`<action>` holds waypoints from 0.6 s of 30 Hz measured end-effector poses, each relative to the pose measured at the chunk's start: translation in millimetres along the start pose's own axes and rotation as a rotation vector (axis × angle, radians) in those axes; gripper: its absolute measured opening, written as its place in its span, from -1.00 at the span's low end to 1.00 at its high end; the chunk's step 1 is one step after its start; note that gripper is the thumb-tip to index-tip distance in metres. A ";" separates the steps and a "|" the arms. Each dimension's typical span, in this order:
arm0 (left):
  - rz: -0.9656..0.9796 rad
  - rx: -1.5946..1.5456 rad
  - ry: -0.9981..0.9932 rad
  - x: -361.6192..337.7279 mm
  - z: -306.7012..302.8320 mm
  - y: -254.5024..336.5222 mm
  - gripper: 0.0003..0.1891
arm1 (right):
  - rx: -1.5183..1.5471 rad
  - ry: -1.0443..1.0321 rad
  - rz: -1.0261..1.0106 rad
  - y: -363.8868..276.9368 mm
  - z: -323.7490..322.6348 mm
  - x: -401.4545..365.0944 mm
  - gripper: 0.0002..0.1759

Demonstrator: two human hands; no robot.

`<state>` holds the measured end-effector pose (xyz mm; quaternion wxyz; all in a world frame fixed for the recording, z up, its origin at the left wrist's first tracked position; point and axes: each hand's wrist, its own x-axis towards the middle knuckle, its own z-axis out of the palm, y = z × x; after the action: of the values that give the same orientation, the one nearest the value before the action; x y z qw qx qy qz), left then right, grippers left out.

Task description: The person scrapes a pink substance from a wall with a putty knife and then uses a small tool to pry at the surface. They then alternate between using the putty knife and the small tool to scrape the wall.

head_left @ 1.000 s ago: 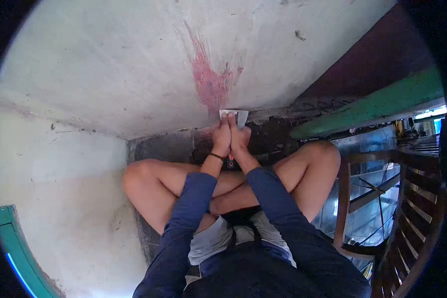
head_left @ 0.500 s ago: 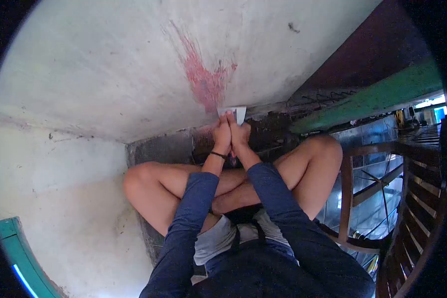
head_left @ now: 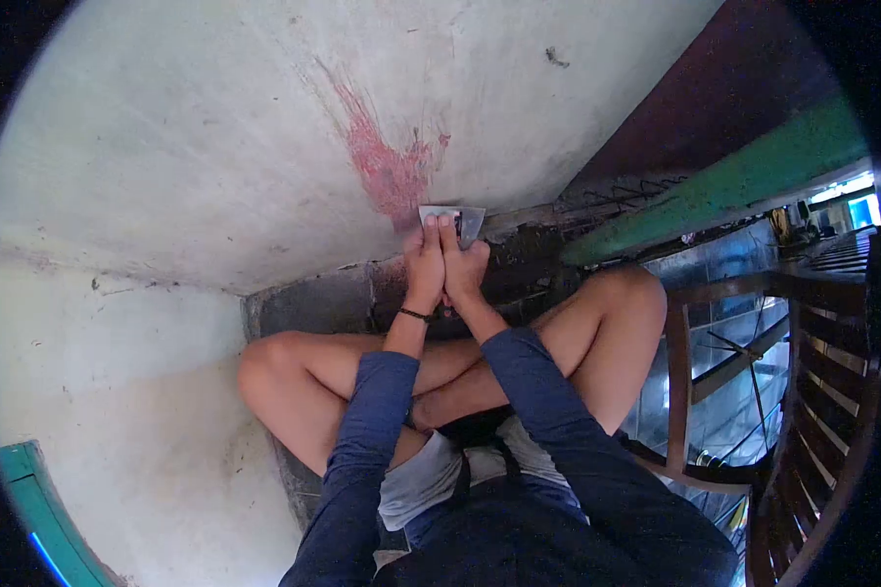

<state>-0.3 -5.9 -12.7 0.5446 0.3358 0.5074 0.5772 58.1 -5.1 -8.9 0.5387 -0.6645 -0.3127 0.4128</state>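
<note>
A: Where is the flat grey metal scraper (head_left: 472, 223)?
B: Just above the middle of the frame, its wide edge up at the foot of the off-white plaster wall (head_left: 215, 147), close to the lower end of the streaky red patch (head_left: 387, 171). Whether the edge actually touches the plaster, I can't tell.
A: And the grip?
B: Both hands are closed on it, side by side. The left hand (head_left: 425, 266), with a dark band at the wrist, and the right hand (head_left: 465, 264) lay their thumbs nearly together on the blade's face. The fingers underneath are mostly hidden.
A: How would you work it well?
B: I'd press evenly with both thumbs, so neither corner digs into the plaster, and hold the blade at a low angle. Short strokes seem best, with extra care by the dark floor tiles (head_left: 323, 303) left of centre, where an edge could catch.
</note>
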 end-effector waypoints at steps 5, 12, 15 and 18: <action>-0.115 -0.001 0.095 9.3 -11.7 -48.9 -0.53 | -0.210 0.055 0.147 35.1 1.0 6.2 -0.36; -0.081 -0.020 0.042 11.6 -4.2 -30.5 -0.53 | 0.018 -0.013 0.001 4.3 -2.1 2.0 -0.35; -0.144 0.037 0.118 10.9 -13.6 -56.3 -0.54 | -0.207 0.000 0.183 30.6 -2.5 3.6 -0.35; -0.154 0.137 0.137 14.1 -12.4 -48.1 -0.52 | -0.138 -0.006 0.202 29.1 -1.1 1.4 -0.34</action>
<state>-0.6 -0.2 -64.0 0.5273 0.2921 0.6060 0.5190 58.9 -10.9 -37.4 0.4462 -0.7271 -0.2733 0.4445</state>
